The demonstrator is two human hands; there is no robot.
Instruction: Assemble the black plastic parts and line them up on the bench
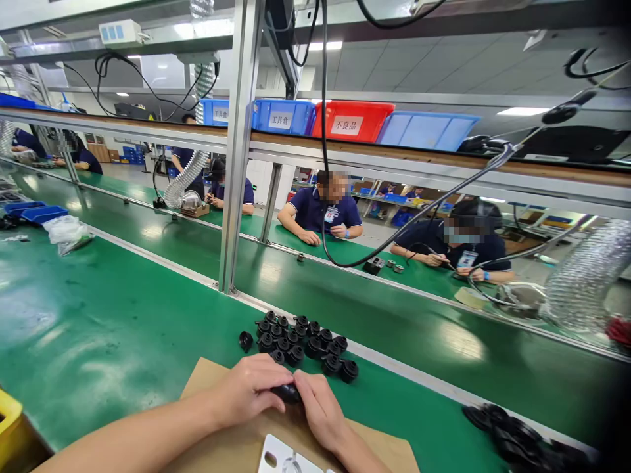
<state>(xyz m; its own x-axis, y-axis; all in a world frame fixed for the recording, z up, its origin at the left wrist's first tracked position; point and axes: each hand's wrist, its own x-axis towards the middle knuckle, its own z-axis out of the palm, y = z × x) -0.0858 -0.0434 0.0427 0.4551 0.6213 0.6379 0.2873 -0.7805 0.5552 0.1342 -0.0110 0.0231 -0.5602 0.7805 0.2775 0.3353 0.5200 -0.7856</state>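
Between my two hands is a small black part [286, 393], mostly covered by the fingers, so its full shape is hidden. My left hand [254, 387] closes on it from the left, thumb below and fingers above. From the right, my right hand [319, 406] presses its fingers against the same part. Both hands are over a sheet of brown cardboard [384, 447]. Just beyond them stand several black round parts with stepped tops [296, 355] in a cluster. A white plate with cut-outs [283, 456] lies on the cardboard near my right wrist.
More black parts [513, 433] lie in a heap at the right. A metal post [236, 164] rises behind the bench's green top [123, 315]. A yellow object [14, 427] is at lower left. A black cable [345, 263] hangs ahead. Co-workers [320, 210] sit across the belt.
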